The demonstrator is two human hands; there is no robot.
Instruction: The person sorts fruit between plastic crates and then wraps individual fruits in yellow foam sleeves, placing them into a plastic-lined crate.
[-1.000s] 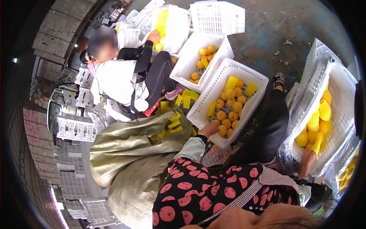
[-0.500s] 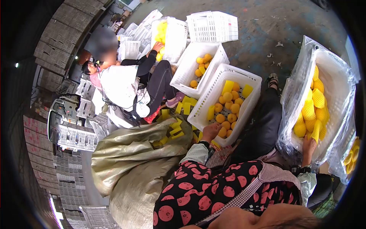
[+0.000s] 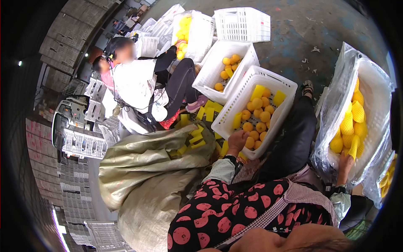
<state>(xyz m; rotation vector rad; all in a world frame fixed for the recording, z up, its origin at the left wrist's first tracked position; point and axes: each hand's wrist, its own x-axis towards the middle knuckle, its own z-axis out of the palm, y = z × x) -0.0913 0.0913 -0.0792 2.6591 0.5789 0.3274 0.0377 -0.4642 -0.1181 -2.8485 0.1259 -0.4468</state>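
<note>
My left hand [image 3: 238, 141] is at the near left corner of a white crate [image 3: 216, 126], with its fingers curled closed. Round orange fruits [image 3: 261, 126] lie loose in that crate with yellow foam net sleeves [image 3: 257, 91]. Whatever the left fingers hold, if anything, is hidden. On the right, my right hand [image 3: 345, 165] reaches into a plastic-lined white crate [image 3: 375, 80]. Its fingers close around the lower end of a netted fruit [image 3: 354, 145]. Several more fruits in yellow nets [image 3: 347, 126] are heaped beyond it.
An open woven sack [image 3: 155, 155] on the left has flat yellow net sleeves [image 3: 197, 137] at its mouth. Behind stands another crate [image 3: 201, 84] of loose fruit. A seated person [image 3: 138, 84] reaches into a further crate [image 3: 200, 40]. Stacked crates [image 3: 241, 25] stand at the back.
The view has shifted slightly. My left hand stays by the crate corner, its fingers a little more raised. My right hand remains at the netted fruit. The seated person's head has turned into view.
</note>
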